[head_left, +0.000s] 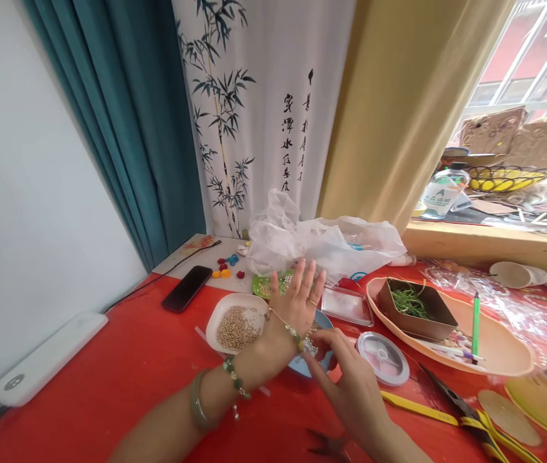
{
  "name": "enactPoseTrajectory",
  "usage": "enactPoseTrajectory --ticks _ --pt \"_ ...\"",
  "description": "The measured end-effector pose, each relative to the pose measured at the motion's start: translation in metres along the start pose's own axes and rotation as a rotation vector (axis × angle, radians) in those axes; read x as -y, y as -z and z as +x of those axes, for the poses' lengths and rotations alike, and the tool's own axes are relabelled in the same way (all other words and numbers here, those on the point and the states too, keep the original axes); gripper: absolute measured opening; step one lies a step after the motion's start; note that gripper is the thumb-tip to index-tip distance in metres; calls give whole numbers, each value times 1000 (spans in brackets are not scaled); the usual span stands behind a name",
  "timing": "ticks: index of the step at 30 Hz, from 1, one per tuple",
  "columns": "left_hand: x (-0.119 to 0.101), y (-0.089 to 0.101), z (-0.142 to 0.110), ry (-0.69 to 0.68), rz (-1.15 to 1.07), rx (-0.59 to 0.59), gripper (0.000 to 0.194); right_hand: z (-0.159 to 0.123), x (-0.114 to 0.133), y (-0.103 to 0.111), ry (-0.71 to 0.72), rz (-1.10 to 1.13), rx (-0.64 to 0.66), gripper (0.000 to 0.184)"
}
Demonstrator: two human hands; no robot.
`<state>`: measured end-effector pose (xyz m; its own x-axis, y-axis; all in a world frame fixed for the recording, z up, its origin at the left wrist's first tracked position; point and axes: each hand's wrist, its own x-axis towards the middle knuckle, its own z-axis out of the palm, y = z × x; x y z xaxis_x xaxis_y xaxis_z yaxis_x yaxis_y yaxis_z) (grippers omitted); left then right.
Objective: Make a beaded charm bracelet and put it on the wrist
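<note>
My left hand [296,307] is held out above the dishes, palm down and fingers spread, with a ring on one finger. Across its wrist lies a thin bracelet [291,330] of green and yellow beads. At the bracelet's near end, the thumb and fingertips of my right hand [350,379] close on it; the exact grip is partly hidden. Further up the left forearm are a green beaded bracelet [235,376] and a pale green bangle [197,400]. Beneath the hands sits a blue dish [301,369] of small beads. Beside it, a white dish [213,321] holds gold beads.
A black phone [187,289] lies at back left. Right of the hands are a round clear case [383,358], yellow tweezers [420,408], yellow-handled pliers [475,424] and a peach tray [504,350] bearing a brown box [418,308]. Behind stands a crumpled plastic bag [350,241].
</note>
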<state>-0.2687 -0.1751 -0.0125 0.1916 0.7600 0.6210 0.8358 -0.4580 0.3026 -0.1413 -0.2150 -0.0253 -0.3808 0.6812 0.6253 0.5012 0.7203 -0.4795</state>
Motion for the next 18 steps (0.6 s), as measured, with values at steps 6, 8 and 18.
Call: enactPoseTrajectory --ticks 6,8,18 --pt "-6 -5 -2 -31 -182 90 54 -5 8 -6 159 23 97 14" --pt "-9 -2 -1 4 -179 116 48 -10 10 -7 228 69 131 17" --pt "-17 4 7 134 -808 123 24 -3 10 17 319 -50 118 17"
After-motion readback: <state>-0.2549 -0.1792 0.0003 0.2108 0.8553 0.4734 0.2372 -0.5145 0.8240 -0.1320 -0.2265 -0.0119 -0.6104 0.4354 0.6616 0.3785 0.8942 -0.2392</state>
